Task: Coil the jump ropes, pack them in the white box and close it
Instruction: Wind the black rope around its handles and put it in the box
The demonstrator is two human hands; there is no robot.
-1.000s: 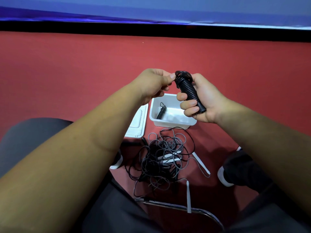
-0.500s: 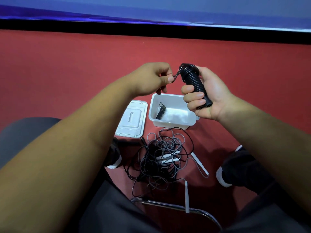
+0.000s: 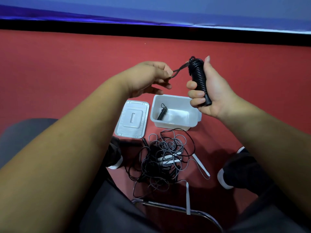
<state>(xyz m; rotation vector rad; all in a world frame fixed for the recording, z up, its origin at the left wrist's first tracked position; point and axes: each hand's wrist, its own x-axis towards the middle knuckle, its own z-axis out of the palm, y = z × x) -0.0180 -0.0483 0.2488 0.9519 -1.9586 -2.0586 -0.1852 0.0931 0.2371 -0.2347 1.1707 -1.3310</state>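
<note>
I see the right hand with its grip curled tight round the coiled black jump rope, upright above the white box. The left hand pinches that rope's loose loop, left of the coil. A second coiled rope lies inside the box. The lid sits just left, and the tangled ropes lie nearer on the floor.

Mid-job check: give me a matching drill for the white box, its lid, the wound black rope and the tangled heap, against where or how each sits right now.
Things:
1. white box
2. lid
3. wound black rope
4. tangled heap

States:
a. flat on the floor, left of the box
b. gripped in the right hand
c. open, one coiled rope inside
d. loose on the floor, nearer than the box

Pairs: 1-c, 2-a, 3-b, 4-d
</note>
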